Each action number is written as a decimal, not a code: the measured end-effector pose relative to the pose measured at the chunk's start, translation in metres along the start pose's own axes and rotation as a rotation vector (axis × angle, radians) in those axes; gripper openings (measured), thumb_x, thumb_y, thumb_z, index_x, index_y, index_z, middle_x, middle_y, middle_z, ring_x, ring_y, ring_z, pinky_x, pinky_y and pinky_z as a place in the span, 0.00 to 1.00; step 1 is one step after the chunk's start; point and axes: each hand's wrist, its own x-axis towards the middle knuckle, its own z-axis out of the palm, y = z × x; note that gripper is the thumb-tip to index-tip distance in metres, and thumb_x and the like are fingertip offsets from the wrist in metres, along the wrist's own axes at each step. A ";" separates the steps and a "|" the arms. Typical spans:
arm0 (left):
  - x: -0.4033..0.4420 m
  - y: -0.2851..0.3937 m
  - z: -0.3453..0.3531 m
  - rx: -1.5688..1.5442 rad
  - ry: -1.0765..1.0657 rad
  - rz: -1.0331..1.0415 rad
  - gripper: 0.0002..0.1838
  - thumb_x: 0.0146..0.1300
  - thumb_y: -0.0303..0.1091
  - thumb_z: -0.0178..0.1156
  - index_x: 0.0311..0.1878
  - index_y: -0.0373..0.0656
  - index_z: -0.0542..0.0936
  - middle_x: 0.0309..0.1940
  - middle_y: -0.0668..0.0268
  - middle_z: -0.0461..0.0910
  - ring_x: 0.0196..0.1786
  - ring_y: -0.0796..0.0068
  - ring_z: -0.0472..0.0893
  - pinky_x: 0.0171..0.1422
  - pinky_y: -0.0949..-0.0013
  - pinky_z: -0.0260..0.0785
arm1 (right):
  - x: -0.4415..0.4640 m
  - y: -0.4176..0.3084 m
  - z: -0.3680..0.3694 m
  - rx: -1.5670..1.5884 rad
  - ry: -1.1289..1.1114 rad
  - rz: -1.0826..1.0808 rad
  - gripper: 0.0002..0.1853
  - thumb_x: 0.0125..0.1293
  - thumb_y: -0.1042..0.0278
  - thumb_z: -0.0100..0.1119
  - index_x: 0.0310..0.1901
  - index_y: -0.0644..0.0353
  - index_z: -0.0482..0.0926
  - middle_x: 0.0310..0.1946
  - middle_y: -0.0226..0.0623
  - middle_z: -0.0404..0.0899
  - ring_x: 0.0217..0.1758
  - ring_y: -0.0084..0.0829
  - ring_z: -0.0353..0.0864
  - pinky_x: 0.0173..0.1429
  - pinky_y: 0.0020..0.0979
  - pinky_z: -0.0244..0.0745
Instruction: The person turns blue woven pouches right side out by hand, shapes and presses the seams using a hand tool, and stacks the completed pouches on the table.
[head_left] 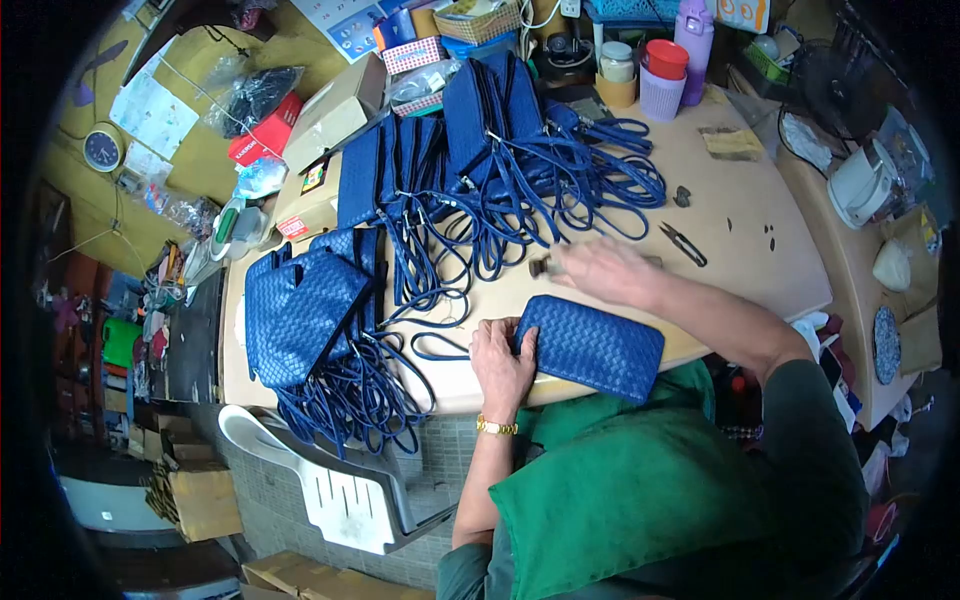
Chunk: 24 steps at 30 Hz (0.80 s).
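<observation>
A blue woven wallet pouch (592, 345) lies flat at the table's front edge, partly over the green cloth on my lap. My left hand (500, 365) grips its left end, thumb on top and fingers curled at the edge. A thin blue strap (440, 347) loops out beside that hand. Just above the pouch, my right hand (605, 272) is closed over a small object with a dark end (540, 267); the hand covers most of it, so its kind is unclear. To the right of it lie black thread snips (684, 245).
Stacks of blue woven pouches (305, 315) with tangled straps (490, 220) fill the table's left and back. A purple bottle (694, 50), a lilac cup (662, 92) and a jar (616, 65) stand at the back. A white plastic chair (345, 505) is at lower left.
</observation>
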 end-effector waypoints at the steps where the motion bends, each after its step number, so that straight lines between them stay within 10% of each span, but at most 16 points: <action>1: -0.003 -0.001 -0.002 0.006 -0.016 -0.010 0.14 0.54 0.37 0.70 0.38 0.41 0.78 0.33 0.61 0.75 0.38 0.61 0.75 0.46 0.60 0.66 | 0.004 -0.005 -0.011 0.110 -0.013 0.045 0.26 0.70 0.48 0.50 0.56 0.65 0.71 0.38 0.51 0.82 0.45 0.50 0.82 0.51 0.49 0.74; 11: 0.008 -0.001 -0.038 -0.069 -0.365 -0.124 0.15 0.57 0.39 0.68 0.37 0.37 0.77 0.27 0.56 0.81 0.30 0.56 0.80 0.37 0.62 0.72 | -0.012 0.006 -0.014 0.406 -0.125 0.194 0.23 0.72 0.49 0.47 0.56 0.62 0.71 0.48 0.56 0.79 0.53 0.55 0.78 0.54 0.50 0.71; 13: 0.013 0.007 -0.065 -0.164 -0.055 -0.061 0.11 0.58 0.33 0.69 0.34 0.36 0.78 0.24 0.61 0.80 0.26 0.74 0.78 0.33 0.69 0.71 | -0.027 0.012 -0.015 0.571 0.196 0.150 0.21 0.72 0.53 0.50 0.55 0.62 0.71 0.43 0.54 0.80 0.48 0.51 0.80 0.52 0.47 0.72; 17: 0.026 0.064 -0.139 -0.018 0.436 0.158 0.10 0.49 0.21 0.70 0.25 0.42 0.76 0.19 0.66 0.73 0.23 0.68 0.72 0.32 0.67 0.63 | -0.046 0.018 -0.022 1.212 0.399 0.190 0.17 0.75 0.58 0.47 0.53 0.65 0.66 0.24 0.26 0.71 0.22 0.17 0.71 0.26 0.22 0.67; 24: -0.005 0.061 -0.036 0.210 -0.150 0.294 0.09 0.47 0.27 0.68 0.30 0.46 0.77 0.28 0.64 0.74 0.34 0.61 0.75 0.38 0.61 0.68 | -0.086 0.019 -0.003 0.634 0.111 0.336 0.20 0.73 0.53 0.49 0.51 0.67 0.70 0.39 0.52 0.80 0.44 0.48 0.80 0.50 0.45 0.73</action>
